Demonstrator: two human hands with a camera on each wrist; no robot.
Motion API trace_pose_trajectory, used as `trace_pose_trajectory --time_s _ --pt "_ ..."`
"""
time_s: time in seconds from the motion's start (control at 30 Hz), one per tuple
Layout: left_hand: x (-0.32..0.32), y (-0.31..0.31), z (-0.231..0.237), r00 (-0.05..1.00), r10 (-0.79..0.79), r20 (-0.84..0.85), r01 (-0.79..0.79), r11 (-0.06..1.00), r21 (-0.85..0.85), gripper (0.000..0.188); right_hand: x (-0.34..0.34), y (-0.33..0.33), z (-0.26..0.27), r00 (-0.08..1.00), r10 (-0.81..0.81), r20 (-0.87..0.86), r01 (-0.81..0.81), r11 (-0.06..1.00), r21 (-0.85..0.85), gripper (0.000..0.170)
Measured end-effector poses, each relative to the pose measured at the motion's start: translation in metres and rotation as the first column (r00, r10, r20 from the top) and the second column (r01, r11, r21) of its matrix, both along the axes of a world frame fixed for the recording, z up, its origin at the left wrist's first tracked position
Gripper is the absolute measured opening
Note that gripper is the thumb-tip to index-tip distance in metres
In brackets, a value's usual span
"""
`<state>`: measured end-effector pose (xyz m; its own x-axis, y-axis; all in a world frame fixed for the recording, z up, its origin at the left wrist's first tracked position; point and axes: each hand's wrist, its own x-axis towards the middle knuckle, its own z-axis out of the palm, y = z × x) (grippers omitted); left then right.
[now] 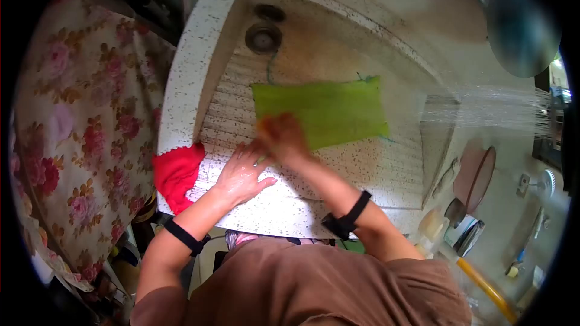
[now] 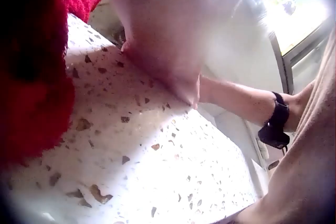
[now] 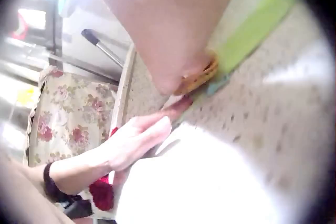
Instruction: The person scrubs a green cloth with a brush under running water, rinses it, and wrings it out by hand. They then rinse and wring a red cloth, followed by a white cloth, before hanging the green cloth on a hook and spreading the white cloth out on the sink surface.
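A flat green cloth [image 1: 326,111] lies spread over the ribbed floor of a speckled stone sink [image 1: 196,42]. My right hand [image 1: 285,139], blurred in the head view, grips an orange oval scrubbing brush [image 3: 202,79] at the cloth's near left corner. The brush shows a dotted rim in the right wrist view, and its far side is hidden by the hand. Beside it, my wet left hand [image 1: 241,172] rests palm down on the sink's near edge, fingers stretched toward that corner. A red cloth [image 1: 178,175] hangs over the sink's left corner, close to the left forearm.
The round drain [image 1: 263,38] sits at the sink's far left. Water sprays [image 1: 501,111] in from the right side. A floral curtain [image 1: 90,127] hangs along the left. A yellow pole [image 1: 486,284] and several household items stand at the lower right.
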<state>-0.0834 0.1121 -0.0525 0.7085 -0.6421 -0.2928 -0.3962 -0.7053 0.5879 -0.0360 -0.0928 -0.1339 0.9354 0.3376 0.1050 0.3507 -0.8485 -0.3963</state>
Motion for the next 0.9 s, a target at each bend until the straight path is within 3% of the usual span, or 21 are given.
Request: trace_pose_trajectory --time_s 0.03,0.07,0.1,0.13,0.17,0.2,0.27,0.37,0.43,0.47,0.57,0.6,0.63,0.7,0.77,0.8,0.9 --pt "0.001 0.001 0.000 0.999 -0.011 -0.046 0.012 1.000 0.013 0.055 -0.007 0.007 0.007 1.000 -0.018 -0.001 0.018 0.999 0.047 0.029" --pt "0.000 0.001 -0.002 0.999 0.010 0.032 -0.009 0.999 -0.033 0.055 -0.010 0.012 0.007 1.000 -0.030 -0.003 0.030 0.995 0.097 0.028" --pt "-0.001 0.000 -0.005 0.999 0.034 0.028 -0.033 0.999 -0.034 0.055 0.002 -0.023 -0.003 0.939 -0.184 -0.290 0.199 0.980 0.024 0.025" --pt "-0.003 0.001 -0.005 0.999 0.038 0.016 -0.038 0.999 -0.035 0.056 0.007 -0.075 -0.012 0.765 -0.349 -0.541 0.351 0.931 -0.105 0.024" --pt "-0.002 0.001 -0.002 0.999 0.034 0.020 -0.033 0.999 -0.041 0.056 0.000 -0.126 -0.023 0.918 -0.255 -0.304 0.163 0.941 -0.297 0.025" --pt "-0.001 0.001 -0.002 0.999 0.015 0.039 -0.014 0.999 -0.038 0.056 0.018 -0.142 -0.009 0.997 -0.066 -0.048 0.032 0.859 -0.512 0.027" --pt "-0.001 0.000 -0.002 0.997 0.019 0.076 -0.015 0.999 -0.046 0.056 0.017 -0.128 -0.007 0.990 -0.113 -0.085 0.079 0.940 -0.331 0.028" --pt "-0.002 -0.001 0.002 0.999 0.000 0.038 0.001 1.000 -0.025 0.055 0.004 -0.016 0.000 0.979 -0.132 -0.158 0.138 0.990 0.026 0.032" --pt "0.003 -0.002 0.003 0.998 -0.029 -0.047 0.031 0.999 0.044 0.055 -0.004 0.008 0.011 0.951 -0.100 -0.292 0.085 0.994 -0.065 0.031" --pt "0.001 -0.003 -0.002 0.999 0.003 0.050 -0.002 1.000 -0.021 0.056 -0.008 0.018 0.014 0.930 -0.087 -0.358 0.053 0.993 -0.103 0.032" --pt "0.000 -0.005 0.000 0.999 -0.002 0.043 0.001 1.000 0.013 0.056 -0.002 -0.154 -0.034 0.837 -0.265 -0.479 0.094 0.932 -0.351 0.019" --pt "-0.002 -0.005 -0.006 0.997 -0.011 0.081 0.010 1.000 0.006 0.055 0.005 -0.176 -0.035 0.968 -0.123 -0.217 -0.007 0.856 -0.517 0.023" --pt "0.001 -0.005 -0.005 0.996 -0.029 0.083 0.028 1.000 0.004 0.054 0.011 -0.197 -0.035 0.996 0.034 0.083 0.033 0.718 -0.695 0.026" --pt "0.012 -0.005 -0.001 0.996 -0.087 -0.027 0.088 0.996 0.024 0.056 0.008 -0.203 -0.070 0.994 -0.038 0.100 0.096 0.734 -0.672 0.031" --pt "0.024 -0.014 -0.017 0.987 -0.054 0.152 0.054 0.999 0.007 0.058 0.025 -0.145 -0.051 0.988 -0.155 0.001 0.146 0.925 -0.351 0.032" --pt "0.026 -0.021 -0.026 0.970 -0.043 0.238 0.046 0.999 -0.006 0.059 0.030 -0.124 -0.037 0.977 -0.202 -0.068 0.188 0.967 -0.175 0.033" --pt "0.019 -0.044 -0.039 0.967 0.081 0.242 -0.092 0.995 0.034 0.063 0.016 -0.132 -0.016 0.852 -0.311 -0.420 0.306 0.948 -0.082 0.046"
